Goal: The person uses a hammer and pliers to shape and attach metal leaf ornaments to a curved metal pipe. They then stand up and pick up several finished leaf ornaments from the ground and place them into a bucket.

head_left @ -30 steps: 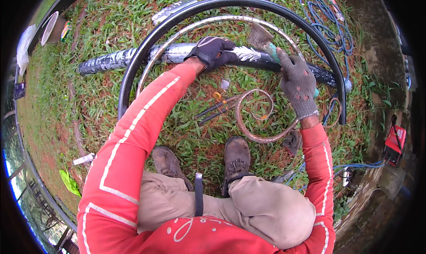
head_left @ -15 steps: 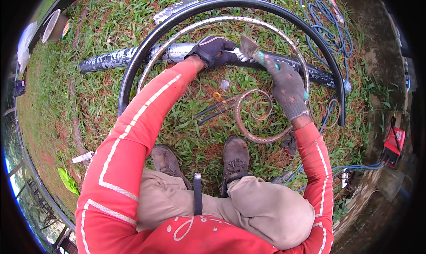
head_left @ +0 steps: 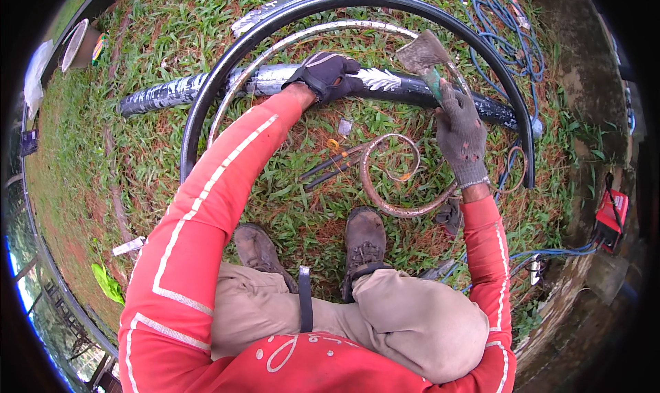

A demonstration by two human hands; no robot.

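The long black silver-wrapped pipe (head_left: 412, 89) lies crosswise on the grass (head_left: 158, 70); the left hand (head_left: 328, 74) grips it, the right hand (head_left: 459, 124) clasps a rusty hatchet (head_left: 425, 53) raised just above.

Soft, even daylight falls on the grass (head_left: 172, 70), bright but without hard shadows; only faint shade sits under the shoes (head_left: 364, 245) and beneath the pipe (head_left: 206, 91). The pipe's silvery patches give a mild glare. The centre is sharp. Toward the rim the fisheye bends the hoop (head_left: 206, 97) and ground strongly, detail smears, and a black circular border closes the frame. The right edge is darker.
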